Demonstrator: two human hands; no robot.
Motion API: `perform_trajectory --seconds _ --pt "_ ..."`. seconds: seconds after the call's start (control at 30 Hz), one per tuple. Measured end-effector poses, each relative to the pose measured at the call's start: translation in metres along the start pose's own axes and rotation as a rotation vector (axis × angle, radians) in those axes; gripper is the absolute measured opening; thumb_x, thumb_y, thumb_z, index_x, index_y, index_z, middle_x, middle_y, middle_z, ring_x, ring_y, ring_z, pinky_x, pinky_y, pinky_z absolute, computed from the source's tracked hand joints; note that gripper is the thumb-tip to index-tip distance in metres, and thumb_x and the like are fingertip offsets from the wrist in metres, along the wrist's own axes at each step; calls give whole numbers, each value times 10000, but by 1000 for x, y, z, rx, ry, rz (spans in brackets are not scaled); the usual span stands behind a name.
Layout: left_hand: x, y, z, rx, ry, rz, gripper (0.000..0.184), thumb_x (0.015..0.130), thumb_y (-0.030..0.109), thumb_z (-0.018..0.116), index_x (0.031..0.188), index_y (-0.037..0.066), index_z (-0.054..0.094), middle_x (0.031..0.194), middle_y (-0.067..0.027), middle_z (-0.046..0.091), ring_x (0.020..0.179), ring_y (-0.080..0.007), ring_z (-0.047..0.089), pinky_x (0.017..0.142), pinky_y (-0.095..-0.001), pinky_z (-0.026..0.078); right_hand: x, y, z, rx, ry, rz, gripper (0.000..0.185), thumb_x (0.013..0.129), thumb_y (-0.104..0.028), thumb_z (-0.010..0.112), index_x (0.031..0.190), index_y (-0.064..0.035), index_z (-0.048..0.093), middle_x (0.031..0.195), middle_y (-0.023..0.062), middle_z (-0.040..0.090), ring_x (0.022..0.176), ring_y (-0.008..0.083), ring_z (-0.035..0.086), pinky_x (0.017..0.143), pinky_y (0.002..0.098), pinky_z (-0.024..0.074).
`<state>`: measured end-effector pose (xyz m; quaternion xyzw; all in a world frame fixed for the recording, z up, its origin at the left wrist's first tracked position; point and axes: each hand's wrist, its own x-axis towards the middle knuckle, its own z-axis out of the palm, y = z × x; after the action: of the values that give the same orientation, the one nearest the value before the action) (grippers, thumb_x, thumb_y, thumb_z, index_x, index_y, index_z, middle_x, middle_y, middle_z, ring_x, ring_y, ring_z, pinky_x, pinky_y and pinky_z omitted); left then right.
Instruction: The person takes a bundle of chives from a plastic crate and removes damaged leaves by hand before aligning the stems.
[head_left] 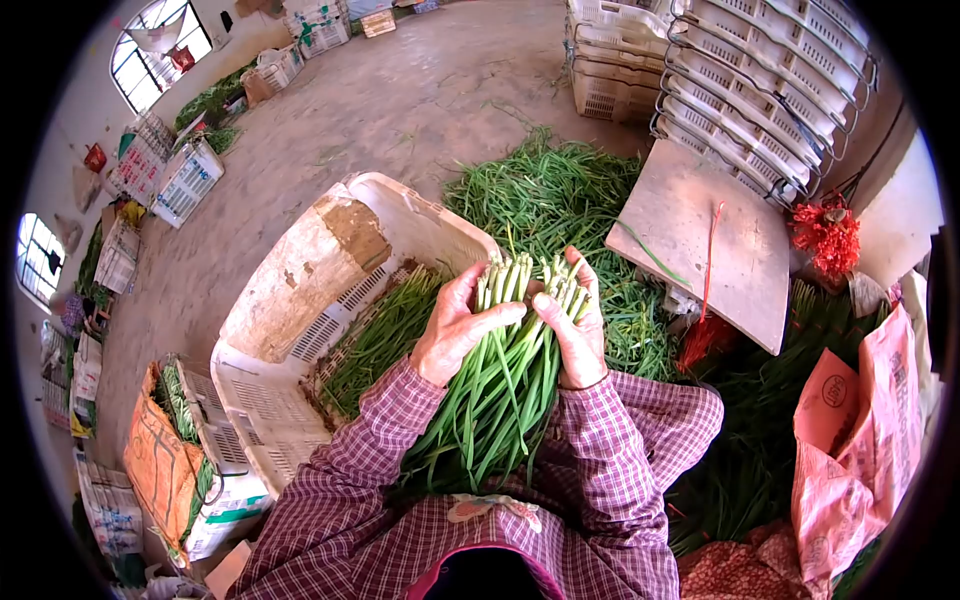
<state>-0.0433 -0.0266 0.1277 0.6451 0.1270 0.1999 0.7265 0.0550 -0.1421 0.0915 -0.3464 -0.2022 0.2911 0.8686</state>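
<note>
A bunch of garlic chives (500, 385) lies in both my hands, pale cut stem ends upward and green leaves hanging down over my lap. My left hand (462, 322) wraps the left side of the stems, thumb across the front. On the other side my right hand (578, 325) cups the stems, its thumb pressed near the middle. The two thumbs almost meet. To the left, a white plastic crate (265, 400) with a brown patched side holds more chives (385, 330). Beyond my hands a heap of loose green leaves (545, 190) covers the floor.
A square board scale platform (715, 240) with a red tie on it stands at right. Behind it rise stacked white crates (765, 85). A bundle of red ties (828, 235) hangs near a pink sack (860, 430). Filled crates (185, 185) line the left wall.
</note>
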Motion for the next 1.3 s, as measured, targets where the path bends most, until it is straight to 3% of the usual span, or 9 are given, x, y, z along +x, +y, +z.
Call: perform_trajectory --seconds 0.23,0.37,0.43,0.57,0.7,0.8,0.93,1.07,1.3 --pt "8 22 -4 237 -35 128 415 808 33 698 1193 -17 551 1030 -40 629 977 -112 581 837 -249 483 10 -16 31 -18 -73 -7 690 870 78 598 1450 -46 246 1122 120 626 946 143 632 846 274 533" --pt "7 48 -20 -41 6 152 235 832 52 630 1055 -5 585 956 -98 667 841 -162 659 716 -288 571 24 -30 35 -177 -22 -118 684 847 -11 662 1433 -61 313 866 18 606 726 105 601 717 224 538" --pt "4 67 -42 -108 7 191 187 857 97 598 1010 -3 562 904 -130 654 773 -238 675 657 -330 601 28 -42 33 -105 17 -146 695 826 -55 693 1422 -54 334 826 28 599 699 105 601 660 227 535" --pt "-3 119 -100 -238 160 389 182 914 104 541 1078 34 506 848 -78 585 810 -268 664 669 -374 605 46 -74 -28 -251 178 -302 639 854 -160 673 1400 -43 364 799 34 600 631 103 591 538 237 516" --pt "-8 167 -160 -454 150 593 200 944 171 557 1107 61 518 841 -46 563 738 -183 586 728 -364 547 57 -127 -113 -416 465 -450 527 877 -134 659 1349 -17 455 863 29 606 701 116 600 621 237 525" --pt "-5 183 -166 -492 35 615 205 954 185 553 1110 57 518 825 -34 553 717 -164 565 710 -337 531 49 -158 -72 -389 319 -606 426 917 -88 601 1323 -6 501 870 10 601 733 81 566 723 214 510" --pt "4 183 -130 -376 106 566 188 935 167 587 1077 67 515 821 -27 559 716 -164 592 649 -312 544 39 -167 10 -678 150 -615 298 895 -167 628 1150 -17 588 764 20 585 602 74 550 530 201 449" --pt "9 172 -102 -307 103 511 184 910 154 615 1046 71 521 859 -59 595 773 -193 634 651 -328 567 28 -144 87 -670 -256 -488 215 846 -169 700 996 -60 593 779 -14 594 567 65 543 480 194 450" --pt "7 169 -71 -222 40 506 171 930 145 571 1055 53 500 914 -101 592 880 -242 631 691 -347 575 32 -116 144 -759 -366 -382 164 807 -67 707 905 -13 587 738 1 583 688 39 494 637 233 450"
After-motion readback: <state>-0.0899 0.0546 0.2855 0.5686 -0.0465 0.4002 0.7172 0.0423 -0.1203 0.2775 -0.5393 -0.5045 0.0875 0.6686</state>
